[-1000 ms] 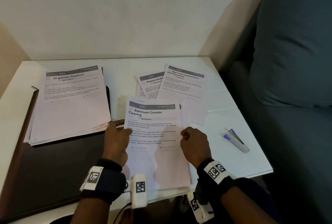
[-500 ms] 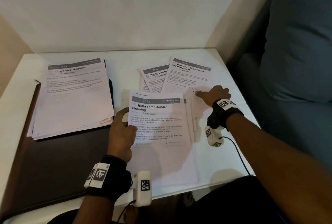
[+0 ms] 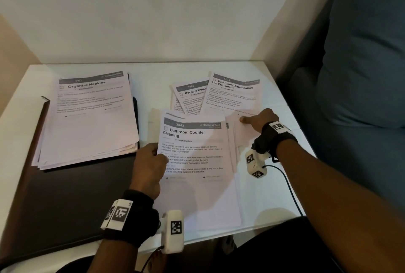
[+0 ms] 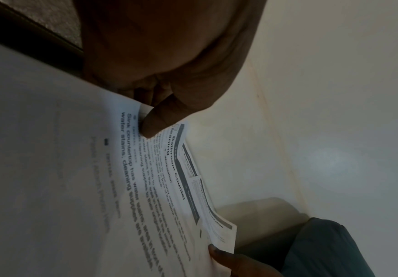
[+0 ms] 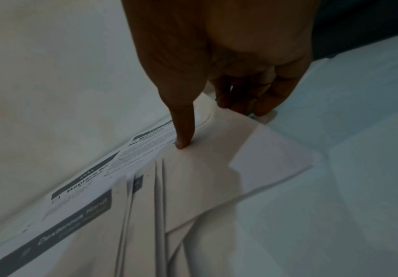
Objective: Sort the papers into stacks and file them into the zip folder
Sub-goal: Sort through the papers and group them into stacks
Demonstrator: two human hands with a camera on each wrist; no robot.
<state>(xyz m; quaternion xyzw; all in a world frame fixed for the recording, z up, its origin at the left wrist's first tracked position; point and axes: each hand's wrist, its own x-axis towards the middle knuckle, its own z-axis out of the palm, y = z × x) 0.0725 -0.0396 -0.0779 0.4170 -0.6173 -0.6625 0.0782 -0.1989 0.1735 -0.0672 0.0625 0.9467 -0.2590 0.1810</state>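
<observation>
A "Bathroom Counter Cleaning" stack (image 3: 192, 163) lies at the table's front middle. My left hand (image 3: 151, 161) grips its left edge, thumb (image 4: 155, 123) on top of the page (image 4: 145, 187). Behind it lie a "Replace Bottle" sheet (image 3: 190, 97) and a "Bed Linen Organization" sheet (image 3: 232, 95). My right hand (image 3: 256, 119) pinches the Bed Linen sheet (image 5: 252, 155) low on its right side, thumb (image 5: 183, 138) above and fingers curled under its edge. The dark zip folder (image 3: 54, 196) lies at the left with an "Organize Napkins" stack (image 3: 87, 119) on its far half.
The white table (image 3: 153, 75) stands against a pale wall. A blue sofa (image 3: 361, 75) is close on the right. The table's front edge runs just past my wrists. A wrist camera cable (image 3: 289, 189) trails over the table's right front.
My right hand left the Bathroom stack's right edge, moved back and right, and took hold of the Bed Linen sheet. My left hand stays on the stack's left edge.
</observation>
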